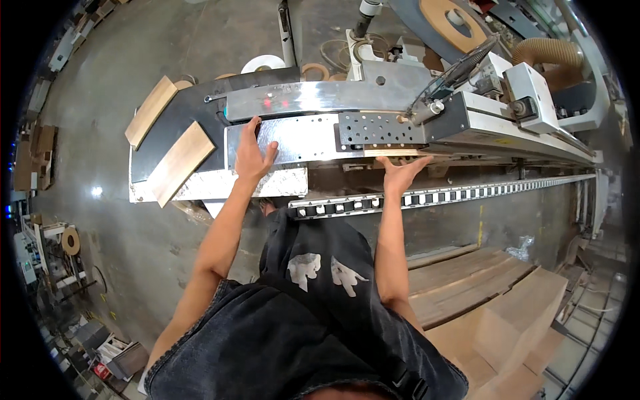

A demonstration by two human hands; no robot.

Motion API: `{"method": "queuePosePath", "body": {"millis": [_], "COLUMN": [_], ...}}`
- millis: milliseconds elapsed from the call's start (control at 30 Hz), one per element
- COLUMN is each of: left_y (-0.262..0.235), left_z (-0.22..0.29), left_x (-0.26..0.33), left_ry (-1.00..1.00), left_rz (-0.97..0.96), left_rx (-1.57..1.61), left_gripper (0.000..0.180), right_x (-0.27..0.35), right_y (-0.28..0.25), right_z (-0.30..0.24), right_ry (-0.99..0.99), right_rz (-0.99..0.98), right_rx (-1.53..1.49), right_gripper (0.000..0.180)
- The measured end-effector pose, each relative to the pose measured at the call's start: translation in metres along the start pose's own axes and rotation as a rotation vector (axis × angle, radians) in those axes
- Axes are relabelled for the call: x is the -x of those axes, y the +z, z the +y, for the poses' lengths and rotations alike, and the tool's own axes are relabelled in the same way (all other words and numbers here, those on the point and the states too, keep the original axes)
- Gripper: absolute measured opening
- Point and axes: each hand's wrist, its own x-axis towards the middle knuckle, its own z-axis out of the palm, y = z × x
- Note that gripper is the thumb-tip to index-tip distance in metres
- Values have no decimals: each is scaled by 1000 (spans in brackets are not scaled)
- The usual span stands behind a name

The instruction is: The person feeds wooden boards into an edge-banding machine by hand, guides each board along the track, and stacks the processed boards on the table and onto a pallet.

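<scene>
My left hand point(252, 157) rests at the metal infeed plate point(293, 139) of a long machine, its thumb and fingers apart and nothing in it. Farther right, my right hand point(399, 177) is open, thumb and fingers spread along the near edge of a pale wooden board point(390, 153). Whether its fingertips press on the board or just sit beside it, I cannot tell. Most of that board is hidden beneath a dark perforated plate point(373, 128). Behind the infeed plate runs a shiny metal guide point(320, 97).
Two loose wooden boards point(181, 163) point(152, 112) lie on the black table point(212, 160) at left. A roller rail point(440, 196) crosses just in front of me. Stacked wooden panels point(460, 283) stand at lower right. The machine's long housing point(507, 127) extends right, near a ribbed hose point(547, 52).
</scene>
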Motion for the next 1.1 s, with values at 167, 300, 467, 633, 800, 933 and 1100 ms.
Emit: {"method": "queuePosePath", "body": {"millis": [167, 300, 467, 633, 800, 933, 1100], "left_y": [-7, -19, -56, -138, -229, -267, -268], "left_z": [-7, -13, -15, -65, -161, -186, -208], "left_x": [3, 7, 16, 42, 80, 77, 68], "left_ry": [-6, -58, -129, -176, -291, -341, -364], "left_rz": [6, -15, -238, -219, -176, -320, -496], "left_rx": [44, 54, 236, 61, -306, -447, -476], "left_gripper": [74, 68, 55, 52, 74, 99, 118], "right_x": [-21, -19, 37, 131, 156, 156, 156], "right_y": [-26, -27, -3, 38, 65, 66, 60], "right_z": [-8, 3, 11, -40, -71, -71, -66], "right_ry": [168, 120, 2, -183, -175, -179, -150], "right_rz": [5, 37, 52, -85, -169, -153, -64], "right_rx": [307, 349, 292, 568, 660, 659, 641], "right_gripper": [146, 120, 82, 59, 46, 41, 36]}}
